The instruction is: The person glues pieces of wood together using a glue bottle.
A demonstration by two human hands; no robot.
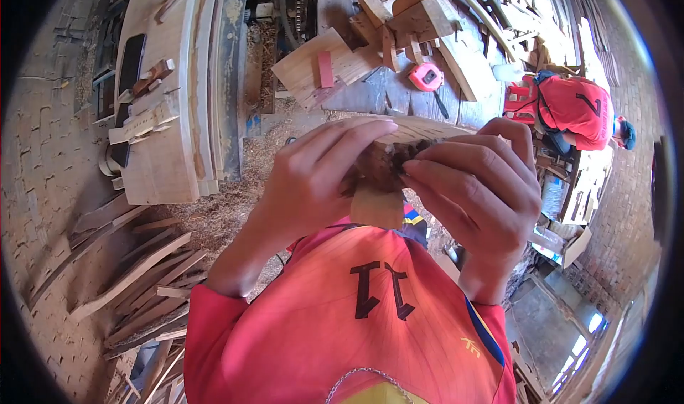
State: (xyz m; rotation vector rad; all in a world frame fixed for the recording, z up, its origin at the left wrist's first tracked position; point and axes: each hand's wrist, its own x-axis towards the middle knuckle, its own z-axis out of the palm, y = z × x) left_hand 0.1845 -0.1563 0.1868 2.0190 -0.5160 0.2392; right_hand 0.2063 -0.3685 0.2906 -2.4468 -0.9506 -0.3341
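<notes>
Two bare hands at a wooden block. The block [420,128] is held up before the chest of the wearer's red shirt [285,318] and, in this view, lies across the near edge of the bench [395,103]. The left hand [310,169] curls over one end, fingers laid along the pale upper face; its thumb is hidden, so the firmness of that hold is hard to judge. The right hand [484,187] pinches the dark, rough side with thumb and fingertips. On the bench, a tape measure [425,77] lies in from the near edge, while a board [299,65] bearing a red strip [325,70] sits toward the left corner. Principal hazards, as judged: the rough side may crumble or splinter under the right fingertips, and, should that pinch give way, the block could tip and drop among the shavings [239,190].
</notes>
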